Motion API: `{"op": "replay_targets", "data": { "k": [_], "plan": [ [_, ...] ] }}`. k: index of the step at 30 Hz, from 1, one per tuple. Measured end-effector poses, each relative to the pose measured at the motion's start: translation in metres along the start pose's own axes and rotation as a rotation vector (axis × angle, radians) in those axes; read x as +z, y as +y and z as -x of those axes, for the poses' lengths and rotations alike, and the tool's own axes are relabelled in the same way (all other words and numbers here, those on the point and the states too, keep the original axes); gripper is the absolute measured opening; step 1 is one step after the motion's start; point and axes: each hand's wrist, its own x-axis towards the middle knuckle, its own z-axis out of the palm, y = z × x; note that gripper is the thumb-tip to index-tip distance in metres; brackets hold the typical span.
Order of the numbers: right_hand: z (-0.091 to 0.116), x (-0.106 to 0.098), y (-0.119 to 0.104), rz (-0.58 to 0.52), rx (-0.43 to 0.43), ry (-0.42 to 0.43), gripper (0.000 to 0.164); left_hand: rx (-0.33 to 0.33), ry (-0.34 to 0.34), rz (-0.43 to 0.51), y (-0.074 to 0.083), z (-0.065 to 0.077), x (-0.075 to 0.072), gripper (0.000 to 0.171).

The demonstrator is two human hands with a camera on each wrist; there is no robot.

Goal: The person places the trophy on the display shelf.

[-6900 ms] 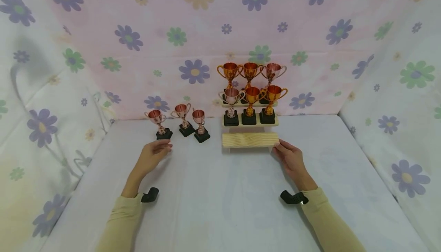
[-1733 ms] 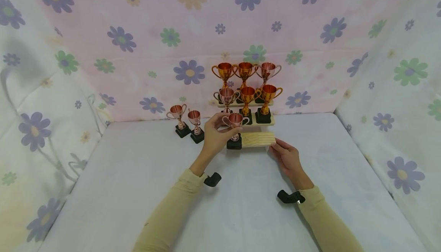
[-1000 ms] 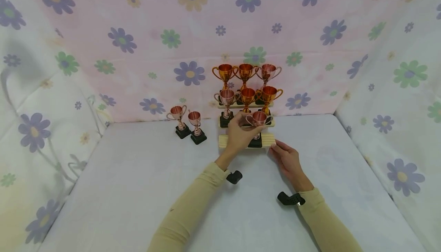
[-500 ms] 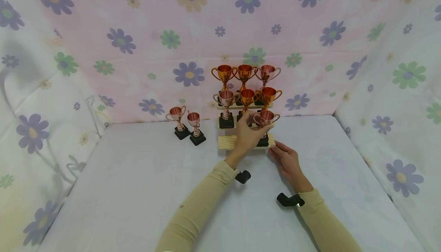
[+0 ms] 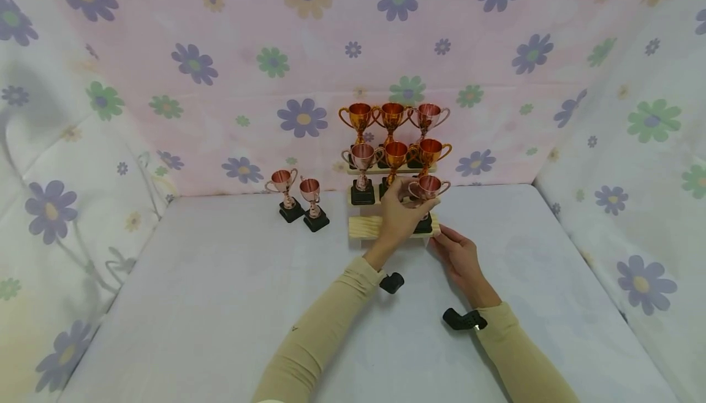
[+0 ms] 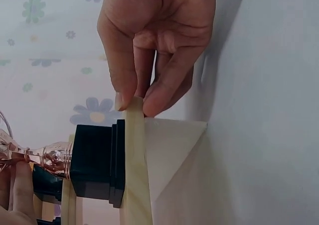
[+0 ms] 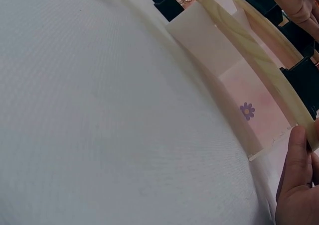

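My left hand (image 5: 398,216) holds a small rose-gold trophy cup (image 5: 428,187) by its stem and bowl, at the right end of the lowest wooden step of a display stand (image 5: 364,227). In the left wrist view the trophy's black base (image 6: 94,160) sits flat against the board (image 6: 135,170). My right hand (image 5: 460,256) pinches that board's right end between thumb and fingers, also seen in the right wrist view, where the hand (image 7: 299,185) grips the board's edge (image 7: 259,56). Part of the held trophy is hidden behind the left fingers.
Two more rose-gold trophies (image 5: 284,182) (image 5: 311,192) stand on the white table (image 5: 220,293) left of the stand. On the upper two steps are several gold trophies (image 5: 360,115) and rose-gold ones (image 5: 362,158). A flowered cloth (image 5: 242,72) forms the back and sides.
My left hand took the leftmost trophy from the table, carried it to the lowest step and shifted it rightward to that step's right end. My right hand stays on the board.
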Motion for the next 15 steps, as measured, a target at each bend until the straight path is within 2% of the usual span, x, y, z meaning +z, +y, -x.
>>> {"op": "replay_targets", "data": {
  "k": [9,12,15],
  "plan": [
    [-0.001,0.0,0.002,-0.029,-0.009,0.009,0.053,-0.034,-0.048,0.036,-0.004,0.003,-0.006,0.059],
    [-0.001,0.0,0.001,-0.029,-0.006,0.005,0.055,-0.042,-0.056,0.025,-0.005,0.007,-0.014,0.064],
    [0.0,0.0,0.0,-0.016,0.005,0.008,0.054,-0.028,-0.096,0.006,-0.002,0.012,-0.026,0.066]
  ]
}}
